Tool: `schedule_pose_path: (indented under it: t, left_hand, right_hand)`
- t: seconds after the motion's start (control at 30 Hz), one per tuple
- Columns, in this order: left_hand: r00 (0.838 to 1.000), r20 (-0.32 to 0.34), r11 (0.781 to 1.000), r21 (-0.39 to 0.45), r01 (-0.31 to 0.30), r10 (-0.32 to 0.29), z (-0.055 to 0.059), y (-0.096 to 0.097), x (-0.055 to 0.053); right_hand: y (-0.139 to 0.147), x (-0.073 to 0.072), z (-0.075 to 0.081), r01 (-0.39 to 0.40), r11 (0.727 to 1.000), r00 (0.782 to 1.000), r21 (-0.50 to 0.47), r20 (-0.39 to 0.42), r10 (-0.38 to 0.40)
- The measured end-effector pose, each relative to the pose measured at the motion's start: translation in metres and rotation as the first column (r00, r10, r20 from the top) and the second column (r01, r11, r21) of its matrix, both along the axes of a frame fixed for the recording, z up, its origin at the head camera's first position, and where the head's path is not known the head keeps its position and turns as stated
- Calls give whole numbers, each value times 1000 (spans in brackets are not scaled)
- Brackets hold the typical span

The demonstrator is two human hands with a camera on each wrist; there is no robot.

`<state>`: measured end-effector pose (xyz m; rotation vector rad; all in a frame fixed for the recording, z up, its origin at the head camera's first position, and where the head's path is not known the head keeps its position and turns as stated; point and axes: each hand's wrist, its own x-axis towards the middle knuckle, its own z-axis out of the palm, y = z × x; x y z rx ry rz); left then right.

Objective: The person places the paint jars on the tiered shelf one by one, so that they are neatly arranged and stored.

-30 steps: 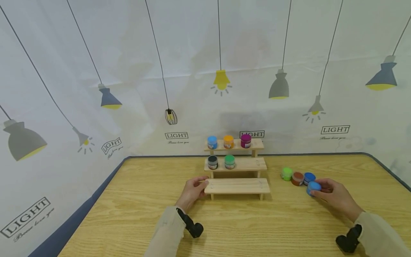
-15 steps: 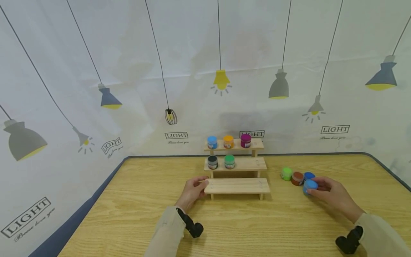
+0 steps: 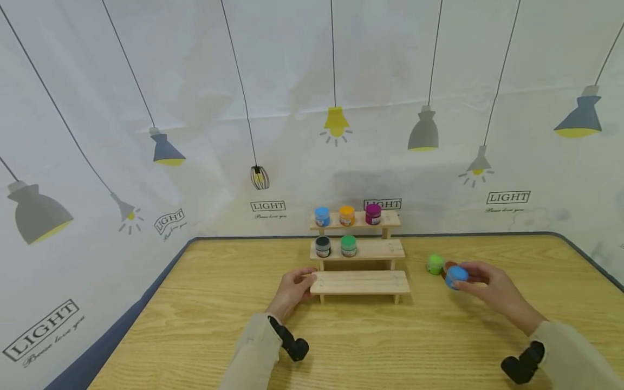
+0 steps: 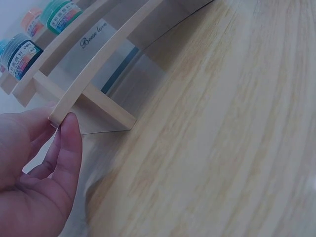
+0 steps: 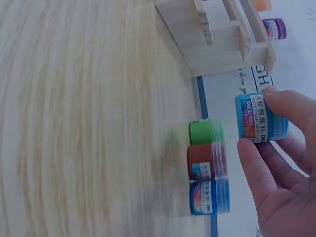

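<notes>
My right hand [image 3: 497, 290] pinches a light blue paint jar [image 5: 256, 118] between thumb and fingers, lifted off the table. In the right wrist view a green jar [image 5: 202, 132], a brown jar [image 5: 205, 161] and a darker blue jar [image 5: 207, 197] stand in a row; in the head view the held jar partly covers the brown one. With thumb and fingers my left hand [image 3: 291, 292] grips the left end of the lowest step of a three-tier wooden rack [image 3: 361, 283]. Its top step bears light blue, orange and purple jars [image 3: 373, 214]; the middle step bears black and green jars [image 3: 348, 245].
The rack stands on a wood-grain table [image 3: 380, 346], near its back edge. Behind rises a pale cloth backdrop [image 3: 292, 146] printed with hanging lamps. Black cameras are strapped to both wrists.
My right hand has moved left with the light blue jar, lifting it from beside the darker blue jar to in front of the brown one. My left hand stays on the rack.
</notes>
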<state>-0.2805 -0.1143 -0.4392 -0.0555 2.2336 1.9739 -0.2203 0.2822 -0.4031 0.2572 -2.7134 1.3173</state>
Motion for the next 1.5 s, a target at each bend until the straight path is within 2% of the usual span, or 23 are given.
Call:
schedule_pose_path:
  t: [0.2,0.4,0.67,0.83,1.13,1.33,1.5]
  left_hand:
    - [1000,5,1000,0,1,-1,0,-1,1]
    - [1000,14,1000,0,-6,6,0,-1,1]
    - [1000,7,1000,-1,-9,9,0,-1,2]
    - [1000,-3,1000,-3,-1,1,-1,-1,3]
    - [1000,-12,1000,1,3,-3,-1,0,3]
    - [1000,-3,1000,-22,-23,22,-1,1,0]
    - [1000,2,999,-29,-18,18,-2,1,-1]
  right_hand:
    - [-13,-2,6,-36,999,998,4,-52,37]
    - [-28,-6,13,-56,998,996,32,-66,58]
    - [-46,-16,22,-140,990,989,-33,-54,138]
    - [-58,-21,30,-141,990,988,-8,-61,140]
    - [-78,-38,38,-159,987,984,-19,-85,157]
    - [-93,-51,38,-188,981,979,-48,-93,183]
    - [-104,-58,36,-200,979,973,-38,-128,194]
